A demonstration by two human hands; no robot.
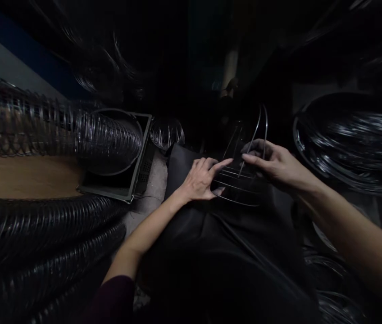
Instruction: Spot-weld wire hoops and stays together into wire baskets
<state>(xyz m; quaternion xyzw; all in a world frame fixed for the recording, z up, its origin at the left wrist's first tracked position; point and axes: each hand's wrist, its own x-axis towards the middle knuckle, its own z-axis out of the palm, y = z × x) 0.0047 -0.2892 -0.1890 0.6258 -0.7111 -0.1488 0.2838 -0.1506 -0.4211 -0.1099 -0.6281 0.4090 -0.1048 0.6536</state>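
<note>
A thin wire fan guard (245, 180) rests on dark cloth (211, 234) over my lap, its ribs curving up and away from me. My left hand (201, 180) lies on the guard's near left side, fingers closed on its wires with the forefinger stretched across them. My right hand (272, 164) grips the guard's right side, fingers curled round a rib. The scene is very dark, and the far part of the guard fades into shadow.
Long stacks of nested wire guards (56, 130) lie on a wooden board (22, 177) at the left, with more stacks (42, 243) below. A flat dark tray (137, 175) sits beside them. A big pile of dark guards (353, 139) is at the right.
</note>
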